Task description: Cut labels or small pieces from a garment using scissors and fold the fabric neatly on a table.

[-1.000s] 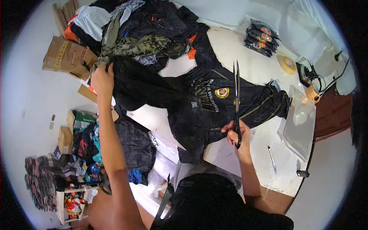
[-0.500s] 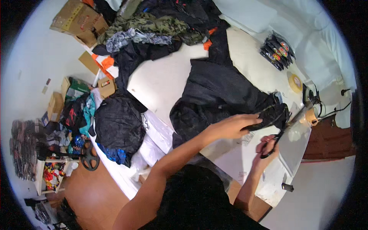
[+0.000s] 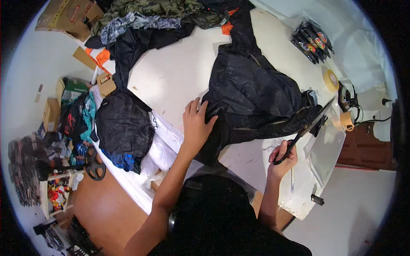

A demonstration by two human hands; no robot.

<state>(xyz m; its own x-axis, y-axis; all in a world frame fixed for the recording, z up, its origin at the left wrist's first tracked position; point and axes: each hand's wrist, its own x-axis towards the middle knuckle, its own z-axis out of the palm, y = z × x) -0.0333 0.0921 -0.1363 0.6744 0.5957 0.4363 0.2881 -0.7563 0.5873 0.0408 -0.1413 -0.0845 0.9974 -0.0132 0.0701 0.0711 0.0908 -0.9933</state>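
Note:
A black jacket point(image 3: 256, 91) lies spread on the white table point(image 3: 179, 72). My left hand point(image 3: 197, 121) rests flat on the jacket's near left edge, fingers apart. My right hand point(image 3: 282, 158) is closed around the handles of long black scissors point(image 3: 305, 130), whose blades point up and right over the jacket's lower right part. The blade tips reach toward a clear plastic sheet point(image 3: 326, 147) at the table's right side.
A pile of dark and camouflage clothes point(image 3: 149, 21) lies at the table's far end. Packets point(image 3: 311, 40), a tape roll point(image 3: 331, 80) and a cup point(image 3: 347, 120) sit at the right. A pen point(image 3: 292, 179) lies near my right hand. Boxes and clothes point(image 3: 77, 123) clutter the floor at left.
My left hand has moved from the jacket's right part to its near left edge and lies flat. The right hand with the scissors has shifted a little left; the view has tilted.

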